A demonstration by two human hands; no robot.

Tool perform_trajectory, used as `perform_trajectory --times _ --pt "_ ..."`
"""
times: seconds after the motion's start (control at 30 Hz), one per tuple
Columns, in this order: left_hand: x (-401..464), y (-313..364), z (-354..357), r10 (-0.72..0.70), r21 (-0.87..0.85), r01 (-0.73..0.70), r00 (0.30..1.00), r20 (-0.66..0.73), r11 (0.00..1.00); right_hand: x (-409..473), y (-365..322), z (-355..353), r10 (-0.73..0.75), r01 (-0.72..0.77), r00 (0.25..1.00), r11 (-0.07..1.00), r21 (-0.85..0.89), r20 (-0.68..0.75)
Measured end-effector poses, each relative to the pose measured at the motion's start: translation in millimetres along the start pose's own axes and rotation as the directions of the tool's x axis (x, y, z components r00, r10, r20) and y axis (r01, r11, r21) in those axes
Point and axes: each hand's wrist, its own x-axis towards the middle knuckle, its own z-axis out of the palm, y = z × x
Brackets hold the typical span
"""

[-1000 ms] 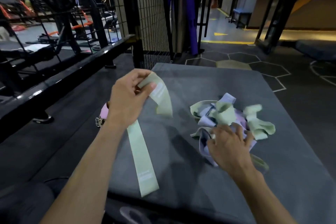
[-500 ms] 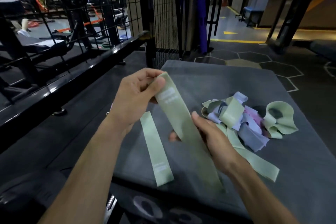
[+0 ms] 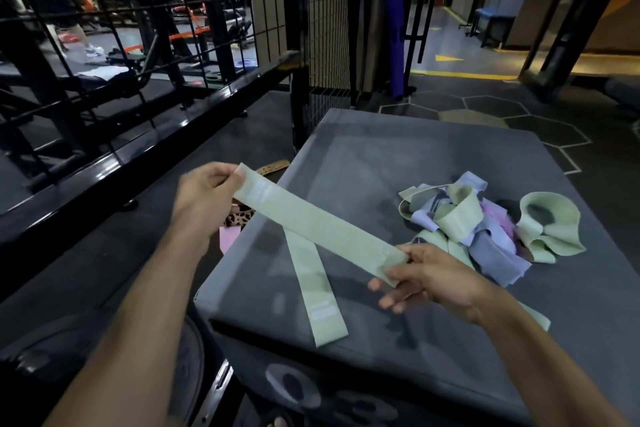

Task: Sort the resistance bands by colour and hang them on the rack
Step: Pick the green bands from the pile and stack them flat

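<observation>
A pale green resistance band (image 3: 318,222) is stretched flat in the air between both hands above the grey padded box (image 3: 398,149). My left hand (image 3: 204,198) pinches its upper left end. My right hand (image 3: 426,277) grips its lower right end. Under it a second pale green band (image 3: 313,288) lies flat on the box, pointing toward the near edge. To the right sits a tangled pile of bands (image 3: 485,225), pale green, lilac and pink mixed together.
A black metal rail (image 3: 114,163) and a wire-mesh rack (image 3: 325,28) stand to the left and behind the box. A leopard-print strap (image 3: 239,218) and a pink item (image 3: 228,237) lie on the floor by the box's left side. A person walks far left.
My left hand laid one green band on the box. My right hand left the pile and took the lower end of a second green band, now pulled flat between both hands.
</observation>
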Motion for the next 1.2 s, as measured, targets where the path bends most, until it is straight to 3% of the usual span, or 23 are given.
perform_trajectory --times 0.13,0.27,0.33,0.43,0.57,0.8,1.0,1.2 --pt "-3.9 -6.8 -7.6 -0.01 0.235 -0.007 0.997 0.072 0.972 4.4 -1.2 -2.6 0.033 -0.029 0.985 0.999 0.025 -0.169" --pt "-7.5 -12.7 -16.0 -0.035 0.541 -0.07 0.983 0.181 0.838 16.8 4.1 -6.0 0.009 -0.015 0.928 1.0 -0.013 -0.372" --pt "-9.0 -15.8 -19.7 -0.076 0.612 -0.097 0.965 0.251 0.785 21.5 6.1 -5.6 -0.041 0.03 0.884 0.999 -0.03 -0.467" --pt "-10.9 -22.9 -22.5 -0.157 0.622 -0.158 0.893 0.421 0.767 26.4 5.6 -3.8 -0.111 0.112 0.807 0.993 -0.034 -0.581" --pt "-12.4 -29.0 -25.4 -0.212 0.568 -0.278 0.732 0.648 0.775 32.6 4.9 -3.2 -0.186 0.195 0.738 0.979 -0.059 -0.649" --pt "-17.3 -44.7 -29.8 -0.265 0.497 -0.292 0.575 0.774 0.817 42.0 4.9 4.8 -0.241 0.382 0.705 0.921 0.071 -0.667" --pt "-23.2 -58.1 -23.4 -0.228 0.434 -0.345 0.5 0.835 0.832 59.3 0.0 10.0 -0.329 0.384 0.672 0.921 -0.069 -0.664" --pt "-22.4 -55.0 -12.8 -0.13 0.379 -0.478 0.475 0.87 0.792 110.4 -44.4 1.5 -0.429 0.313 0.711 0.903 -0.295 -0.557"
